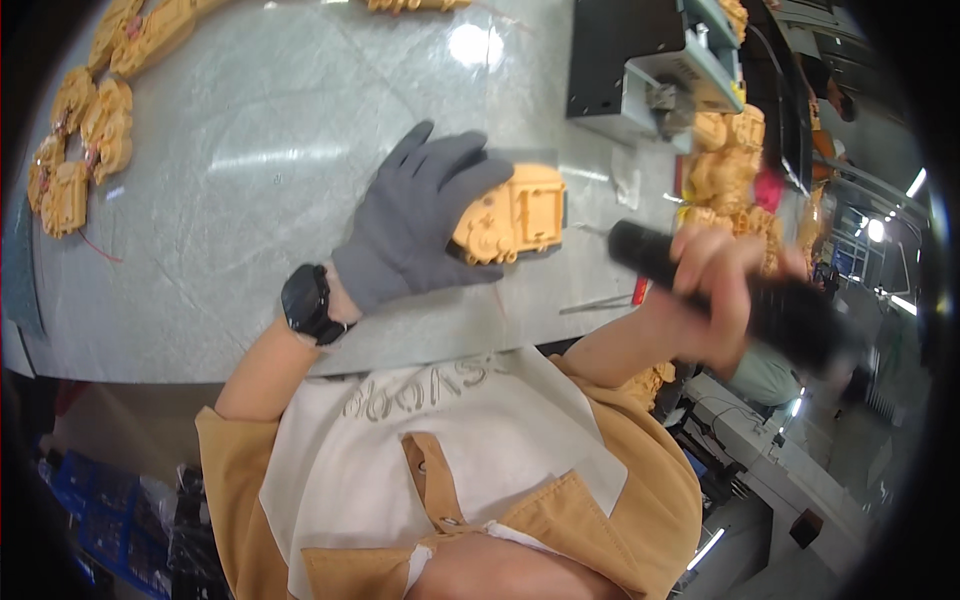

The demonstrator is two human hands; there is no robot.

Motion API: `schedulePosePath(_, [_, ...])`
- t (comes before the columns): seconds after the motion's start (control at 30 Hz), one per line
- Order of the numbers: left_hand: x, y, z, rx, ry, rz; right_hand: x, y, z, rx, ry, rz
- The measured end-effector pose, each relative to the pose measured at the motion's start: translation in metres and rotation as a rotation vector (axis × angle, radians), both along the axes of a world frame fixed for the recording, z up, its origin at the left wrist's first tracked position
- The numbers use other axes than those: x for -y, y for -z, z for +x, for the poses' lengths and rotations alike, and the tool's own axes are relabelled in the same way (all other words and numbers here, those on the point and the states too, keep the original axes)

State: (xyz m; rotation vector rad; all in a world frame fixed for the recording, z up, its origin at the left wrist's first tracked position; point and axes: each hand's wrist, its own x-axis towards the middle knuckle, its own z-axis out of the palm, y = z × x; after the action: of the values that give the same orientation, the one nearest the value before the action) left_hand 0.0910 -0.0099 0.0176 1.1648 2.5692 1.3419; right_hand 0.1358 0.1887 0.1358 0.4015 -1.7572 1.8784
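The gloved left hand grasps the orange part flat on the grey surface, the bare right hand clenches a black tool beside it; best to pin the part firmly while the tool approaches squarely.

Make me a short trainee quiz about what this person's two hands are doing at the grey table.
1. True or false: the left hand wears a grey glove.
2. What does the bare right hand grip? A) black cylindrical tool B) red cup C) white cloth
3. Fill in: the gloved hand rests on a yellow-orange moulded plastic ____ on the grey table.

Key: 1 true; 2 A; 3 part.
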Motion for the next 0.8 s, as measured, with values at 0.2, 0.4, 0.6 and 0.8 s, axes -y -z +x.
schedulePosePath(0.2, [0.002, 0.005, 0.001, 0.005, -0.023, 0.022, 0.049, 0.003, 0.021, 0.036, -0.304, 0.111])
schedulePosePath(0.4, [0.001, 0.004, -0.001, 0.007, -0.030, 0.033, 0.055, 0.006, 0.016, 0.088, -0.327, 0.172])
schedulePosePath(0.6, [0.001, 0.005, 0.000, -0.002, -0.033, 0.038, 0.065, 0.011, 0.005, 0.093, -0.314, 0.190])
schedulePosePath(0.8, [0.003, 0.005, -0.001, -0.008, -0.035, 0.080, 0.065, 0.015, 0.006, 0.110, -0.299, 0.176])
